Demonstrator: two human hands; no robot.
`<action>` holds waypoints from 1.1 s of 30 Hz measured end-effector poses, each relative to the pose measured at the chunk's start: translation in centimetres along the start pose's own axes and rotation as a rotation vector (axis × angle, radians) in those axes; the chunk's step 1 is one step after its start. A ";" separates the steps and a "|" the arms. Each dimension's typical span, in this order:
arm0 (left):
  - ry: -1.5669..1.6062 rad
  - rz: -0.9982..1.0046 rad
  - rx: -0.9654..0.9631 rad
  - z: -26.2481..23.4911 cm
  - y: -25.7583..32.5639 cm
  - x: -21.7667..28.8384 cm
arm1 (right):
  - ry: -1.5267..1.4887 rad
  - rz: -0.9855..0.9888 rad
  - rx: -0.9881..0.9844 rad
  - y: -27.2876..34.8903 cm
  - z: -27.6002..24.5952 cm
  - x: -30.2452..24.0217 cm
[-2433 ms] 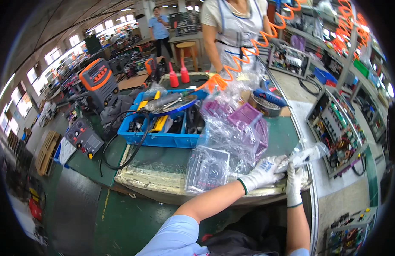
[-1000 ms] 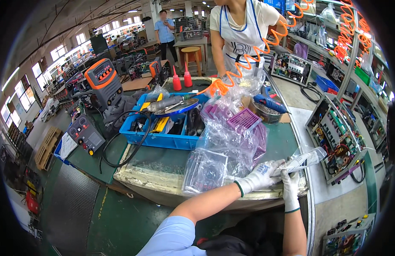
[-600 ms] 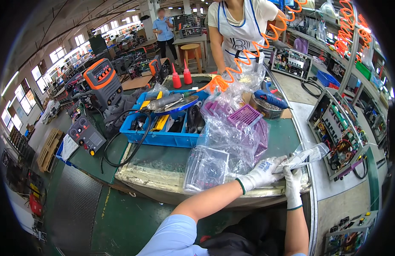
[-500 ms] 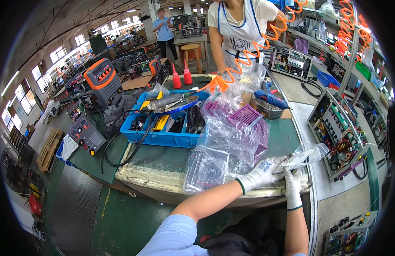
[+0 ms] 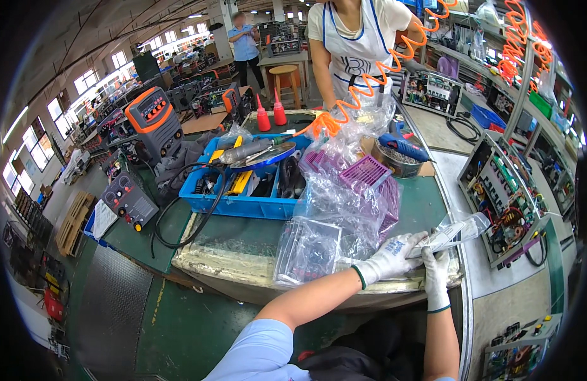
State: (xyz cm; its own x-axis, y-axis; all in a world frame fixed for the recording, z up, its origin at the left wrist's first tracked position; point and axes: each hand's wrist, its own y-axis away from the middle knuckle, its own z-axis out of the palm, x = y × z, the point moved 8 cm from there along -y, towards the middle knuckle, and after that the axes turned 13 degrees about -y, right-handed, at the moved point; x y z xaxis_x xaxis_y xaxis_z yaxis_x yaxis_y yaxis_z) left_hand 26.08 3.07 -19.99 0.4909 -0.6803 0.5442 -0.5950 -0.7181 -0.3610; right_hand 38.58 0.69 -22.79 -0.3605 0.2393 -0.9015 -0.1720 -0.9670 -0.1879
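White knit gloves cover both my hands at the right front corner of the workbench. My left hand (image 5: 395, 254) is closed on the near end of a clear plastic bag (image 5: 455, 233) that has flat white pieces with dark lines inside. From below, my right hand (image 5: 436, 270) pinches the same bag, its fingers wrapped at the edge. The bag's loose end points right, past the bench edge. Left of my left hand lie flat panels in clear plastic (image 5: 309, 249). Beyond them is a heap of clear wrapping with purple vented grilles (image 5: 366, 173).
A blue divided bin (image 5: 243, 206) holds tools, including a grinder (image 5: 243, 152). A blue power tool (image 5: 401, 147) lies across a tin of small parts. Two red bottles (image 5: 271, 117) stand behind. A co-worker in a white apron (image 5: 354, 47) is across the bench. Open machines (image 5: 506, 197) stand at right.
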 end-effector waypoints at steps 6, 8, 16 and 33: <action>0.001 0.012 0.022 0.4 0.0 -0.4 | 0.002 -0.018 0.011 0.0 0.4 -0.5; -0.006 0.016 0.030 0.3 0.0 -0.3 | -0.005 -0.013 0.023 0.0 0.3 -0.5; -0.023 -0.014 0.020 0.4 0.0 -0.3 | 0.015 -0.011 0.035 0.1 0.3 -0.6; -0.040 0.026 0.074 0.7 0.1 -0.6 | -0.014 -0.005 0.060 0.0 0.1 -0.3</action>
State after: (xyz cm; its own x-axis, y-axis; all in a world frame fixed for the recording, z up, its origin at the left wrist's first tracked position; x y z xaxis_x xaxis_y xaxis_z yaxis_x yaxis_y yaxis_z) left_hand 26.17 3.32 -20.94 0.5023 -0.7029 0.5036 -0.5599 -0.7083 -0.4300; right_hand 38.56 0.62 -22.52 -0.3723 0.2459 -0.8950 -0.2280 -0.9590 -0.1686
